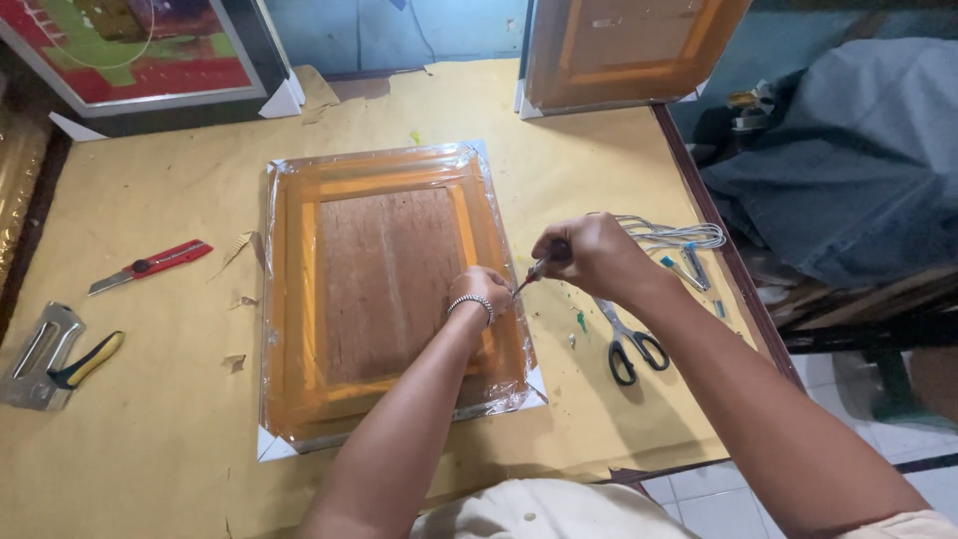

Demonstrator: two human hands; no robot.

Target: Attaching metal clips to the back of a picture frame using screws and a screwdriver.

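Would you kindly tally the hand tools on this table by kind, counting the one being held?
Screwdriver, held in the right hand: 1
Scissors: 1
Utility knife, red: 1
Staple gun, yellow grip: 1
Total: 4
The left hand rests on the wrapped frame.

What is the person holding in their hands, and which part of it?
The right hand grips a small screwdriver by its handle, tip down at the wrapped frame. The left hand presses on the frame's right edge; whether it pinches anything cannot be told.
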